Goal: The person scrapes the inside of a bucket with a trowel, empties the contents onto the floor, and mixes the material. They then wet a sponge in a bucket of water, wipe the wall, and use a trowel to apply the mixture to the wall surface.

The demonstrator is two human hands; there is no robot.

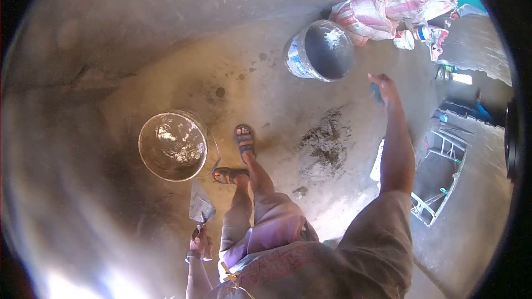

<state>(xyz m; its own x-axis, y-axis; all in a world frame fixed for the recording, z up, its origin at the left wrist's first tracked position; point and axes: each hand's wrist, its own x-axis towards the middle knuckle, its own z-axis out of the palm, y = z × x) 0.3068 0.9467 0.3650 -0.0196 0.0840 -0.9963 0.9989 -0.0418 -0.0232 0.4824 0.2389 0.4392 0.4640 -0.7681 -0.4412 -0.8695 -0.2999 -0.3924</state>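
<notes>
My left hand [199, 243], low at the left, is closed round the handle of a pointed trowel [201, 205]. The trowel's grey blade points up toward a bucket [141, 139] with wet-looking grey contents and a wire handle at its side. My right hand [389, 87] is stretched forward at the right, its fingers curled around a small blue object [377, 93] whose kind I cannot make out. Beyond that hand stands a tilted-looking white and blue bucket [297, 58], grey inside.
Printed sacks [382, 11] and small white tubs [404, 40] lie by the far wall. Dark crumbly debris [327, 141] is spread on the floor before my sandalled feet [244, 138]. A metal frame [446, 188] is at the right, near a doorway [471, 94].
</notes>
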